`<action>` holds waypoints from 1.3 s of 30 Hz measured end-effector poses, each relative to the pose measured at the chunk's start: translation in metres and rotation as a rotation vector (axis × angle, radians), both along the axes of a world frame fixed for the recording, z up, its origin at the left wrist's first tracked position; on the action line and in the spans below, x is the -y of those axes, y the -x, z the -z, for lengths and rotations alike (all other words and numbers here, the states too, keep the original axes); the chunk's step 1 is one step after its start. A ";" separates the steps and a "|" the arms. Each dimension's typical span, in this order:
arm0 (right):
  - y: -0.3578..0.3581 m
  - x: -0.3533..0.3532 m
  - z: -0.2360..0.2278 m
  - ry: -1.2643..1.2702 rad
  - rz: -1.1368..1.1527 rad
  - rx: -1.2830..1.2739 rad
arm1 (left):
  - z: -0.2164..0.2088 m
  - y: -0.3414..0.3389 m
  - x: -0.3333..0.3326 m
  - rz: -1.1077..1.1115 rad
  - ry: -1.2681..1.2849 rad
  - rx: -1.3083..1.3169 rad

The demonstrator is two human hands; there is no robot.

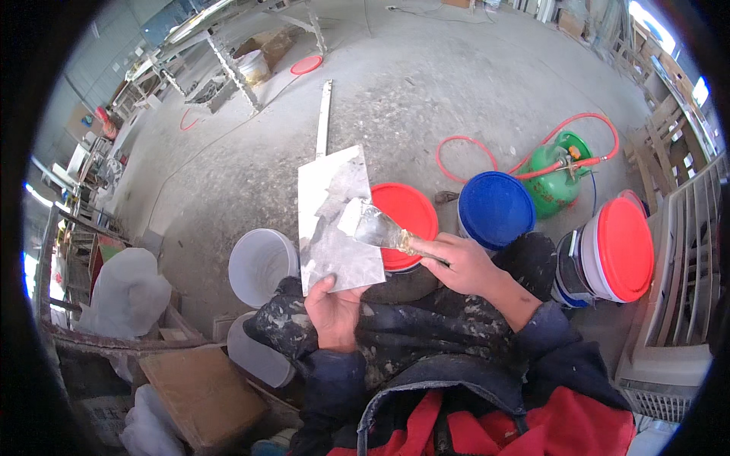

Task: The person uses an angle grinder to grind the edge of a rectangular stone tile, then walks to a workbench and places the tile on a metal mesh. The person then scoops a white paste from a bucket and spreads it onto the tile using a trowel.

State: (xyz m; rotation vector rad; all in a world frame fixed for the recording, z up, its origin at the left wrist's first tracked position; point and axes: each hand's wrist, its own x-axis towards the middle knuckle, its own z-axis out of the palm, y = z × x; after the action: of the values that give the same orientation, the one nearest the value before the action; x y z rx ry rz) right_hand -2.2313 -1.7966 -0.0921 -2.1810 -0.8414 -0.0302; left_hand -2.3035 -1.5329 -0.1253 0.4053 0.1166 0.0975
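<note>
My left hand [335, 315] grips the lower edge of a flat rectangular board [318, 199], thumb on top and fingers underneath. The board is tilted above my lap, its face patched with white and grey smears. In my right hand [462, 263] is a putty knife [378, 229], held by its handle with the fingers wrapped round it. Its wide blade lies over the right side of the board, with white paste at the tip. Whether the blade touches the board I cannot tell.
Beyond my knees stand a white bucket [262, 267], a red-lidded bucket [407, 216] and a blue-lidded bucket [496, 207]. A green gas cylinder [549, 176] with a red hose is behind. More lidded buckets [625, 249] stand right, a cardboard box [202, 395] lower left, a worktable [220, 57] far left.
</note>
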 end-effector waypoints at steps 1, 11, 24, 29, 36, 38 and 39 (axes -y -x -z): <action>0.002 0.001 0.000 -0.008 -0.002 0.015 | 0.000 0.000 -0.001 -0.007 -0.019 0.005; 0.018 0.005 -0.002 0.118 0.079 0.035 | -0.001 -0.001 0.002 -0.079 -0.086 -0.022; 0.024 0.003 -0.004 0.157 0.133 0.231 | -0.009 0.002 -0.007 -0.037 -0.059 -0.032; 0.012 0.029 0.010 0.287 0.175 0.134 | -0.008 0.004 -0.010 -0.061 0.200 0.040; -0.015 0.018 -0.009 -0.575 -0.236 -0.995 | -0.026 0.011 -0.012 0.000 0.139 0.047; -0.017 0.001 0.010 -0.708 -0.246 -1.201 | -0.036 0.014 -0.006 0.023 0.165 0.076; -0.014 -0.002 0.018 -0.776 -0.246 -1.300 | -0.039 0.013 -0.004 0.023 0.138 0.093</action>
State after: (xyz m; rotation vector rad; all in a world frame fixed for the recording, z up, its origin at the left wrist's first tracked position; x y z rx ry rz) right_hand -2.2169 -1.7945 -0.1098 -0.9747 -0.2157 0.9162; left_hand -2.3169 -1.5285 -0.0868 0.2638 0.0271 0.0851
